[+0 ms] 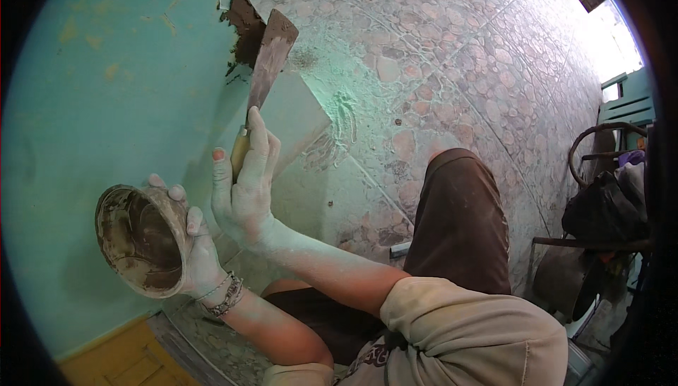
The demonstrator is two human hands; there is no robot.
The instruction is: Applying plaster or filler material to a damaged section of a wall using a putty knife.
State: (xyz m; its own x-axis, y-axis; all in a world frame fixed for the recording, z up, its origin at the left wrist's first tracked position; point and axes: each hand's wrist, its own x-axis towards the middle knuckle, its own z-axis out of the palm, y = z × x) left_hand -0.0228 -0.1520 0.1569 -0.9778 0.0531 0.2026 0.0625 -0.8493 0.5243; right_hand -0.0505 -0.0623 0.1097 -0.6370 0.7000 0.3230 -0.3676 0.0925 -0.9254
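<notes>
My left hand, coated in pale dust, holds a round bowl tilted sideways, its inside smeared with dark paste. My right hand, also dusty, grips the handle of a putty knife, fingers partly extended around it and blade pointing up, streaked with grey-brown material. The blade is beside a ragged dark patch at the edge of the turquoise wall, above a pale square slab at the wall's foot.
The pebble-patterned floor has pale powder near the slab. My bent knee is right of centre. At the right stand a chair with a black bag and a dark container below. A yellow panel is at lower left.
</notes>
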